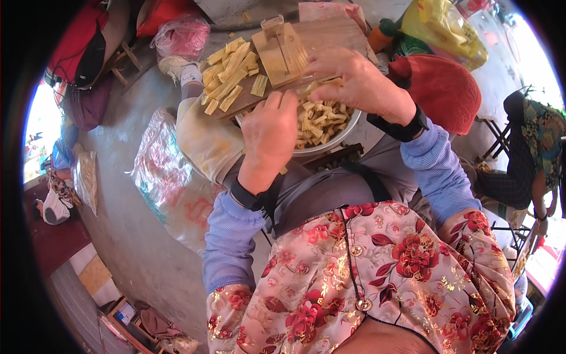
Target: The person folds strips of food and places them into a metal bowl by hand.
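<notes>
My left hand (270,133) is at the near edge of a wooden board (330,35), with its fingers curled down; whatever they hold is hidden. To its right, my right hand (362,85) hovers over the board's near edge, thumb and fingers apart. Between and below both hands is a pale round basin (339,140) full of short cut yellowish pieces (321,121). Longer yellowish fibrous strips (230,68) lie heaped on the left of the board. A slotted wooden block (282,56) rests mid-board, beyond my hands.
A crumpled clear plastic sheet (171,183) lies on the floor at left. A red cloth-like item (439,94) and a yellow plastic bag (445,32) are at the far right. Another person (527,159) sits at the right. A pink plastic bag (181,35) is beyond the strips.
</notes>
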The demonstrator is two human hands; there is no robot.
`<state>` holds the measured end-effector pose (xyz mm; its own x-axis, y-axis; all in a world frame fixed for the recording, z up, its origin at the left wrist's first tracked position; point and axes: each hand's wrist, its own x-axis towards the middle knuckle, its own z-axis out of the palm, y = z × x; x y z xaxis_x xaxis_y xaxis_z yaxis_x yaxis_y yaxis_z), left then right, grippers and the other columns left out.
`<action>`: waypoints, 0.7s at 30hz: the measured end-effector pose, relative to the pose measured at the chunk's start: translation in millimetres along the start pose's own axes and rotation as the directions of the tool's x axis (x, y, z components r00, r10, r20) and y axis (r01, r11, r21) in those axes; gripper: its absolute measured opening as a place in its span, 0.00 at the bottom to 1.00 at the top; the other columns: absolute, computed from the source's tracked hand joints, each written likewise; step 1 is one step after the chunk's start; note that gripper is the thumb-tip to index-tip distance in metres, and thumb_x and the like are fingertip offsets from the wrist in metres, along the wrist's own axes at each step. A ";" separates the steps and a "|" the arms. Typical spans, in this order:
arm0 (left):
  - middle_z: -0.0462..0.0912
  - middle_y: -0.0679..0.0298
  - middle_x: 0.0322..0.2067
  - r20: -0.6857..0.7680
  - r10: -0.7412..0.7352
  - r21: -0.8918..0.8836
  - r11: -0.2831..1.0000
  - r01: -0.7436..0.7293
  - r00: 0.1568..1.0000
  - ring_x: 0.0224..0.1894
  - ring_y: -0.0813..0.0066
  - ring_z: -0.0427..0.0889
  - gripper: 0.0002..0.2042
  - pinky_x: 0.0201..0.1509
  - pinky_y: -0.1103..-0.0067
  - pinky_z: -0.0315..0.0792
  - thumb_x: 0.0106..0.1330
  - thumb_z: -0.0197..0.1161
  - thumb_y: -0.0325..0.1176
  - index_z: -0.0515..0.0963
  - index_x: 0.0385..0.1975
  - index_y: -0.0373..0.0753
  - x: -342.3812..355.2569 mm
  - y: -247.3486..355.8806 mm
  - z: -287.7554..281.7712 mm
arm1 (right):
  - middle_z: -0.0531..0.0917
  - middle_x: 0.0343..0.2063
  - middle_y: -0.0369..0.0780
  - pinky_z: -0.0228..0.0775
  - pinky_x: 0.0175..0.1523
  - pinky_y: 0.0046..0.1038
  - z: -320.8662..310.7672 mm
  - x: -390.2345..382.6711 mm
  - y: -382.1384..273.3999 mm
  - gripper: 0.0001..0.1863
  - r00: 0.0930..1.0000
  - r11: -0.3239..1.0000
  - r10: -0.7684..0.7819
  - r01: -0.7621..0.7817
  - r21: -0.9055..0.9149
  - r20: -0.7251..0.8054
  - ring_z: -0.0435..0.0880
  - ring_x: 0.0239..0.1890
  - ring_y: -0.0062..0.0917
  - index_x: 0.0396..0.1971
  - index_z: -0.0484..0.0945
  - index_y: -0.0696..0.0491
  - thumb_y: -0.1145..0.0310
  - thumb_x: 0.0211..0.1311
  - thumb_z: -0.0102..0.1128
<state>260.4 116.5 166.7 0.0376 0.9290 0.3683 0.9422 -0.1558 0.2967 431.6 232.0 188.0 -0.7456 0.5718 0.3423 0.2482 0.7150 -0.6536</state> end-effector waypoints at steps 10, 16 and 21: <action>0.76 0.57 0.24 -0.011 -0.003 -0.353 0.935 -0.002 1.000 0.26 0.57 0.77 0.04 0.27 0.69 0.70 0.56 0.57 0.27 0.74 0.30 0.38 -6.9 -0.9 -10.4 | 0.79 0.27 0.41 0.68 0.42 0.32 0.8 -9.7 6.7 0.07 0.971 0.960 -0.210 0.227 -0.166 0.112 0.77 0.36 0.37 0.29 0.78 0.54 0.70 0.48 0.63; 0.72 0.63 0.18 0.419 -0.078 -0.706 0.599 0.378 0.905 0.20 0.78 0.70 0.06 0.24 0.78 0.63 0.65 0.55 0.29 0.76 0.34 0.35 -7.4 -27.2 -7.3 | 0.79 0.24 0.33 0.69 0.40 0.23 4.4 -12.1 12.0 0.06 0.951 0.942 0.115 -0.196 0.273 0.287 0.78 0.30 0.22 0.32 0.79 0.56 0.72 0.54 0.60; 0.72 0.73 0.20 0.496 -0.281 -0.659 0.495 0.567 0.822 0.24 0.87 0.68 0.05 0.28 0.87 0.62 0.66 0.55 0.28 0.76 0.35 0.34 35.3 -63.9 13.8 | 0.80 0.26 0.32 0.68 0.34 0.18 20.5 12.5 18.6 0.09 0.822 0.609 0.526 -0.544 0.577 0.219 0.76 0.28 0.13 0.35 0.79 0.60 0.70 0.60 0.57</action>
<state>206.1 163.9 148.6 -0.0682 0.9736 -0.2180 0.2683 0.2284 0.9359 414.2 244.2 166.4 -0.6176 0.7578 -0.2106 0.2000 -0.1077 -0.9739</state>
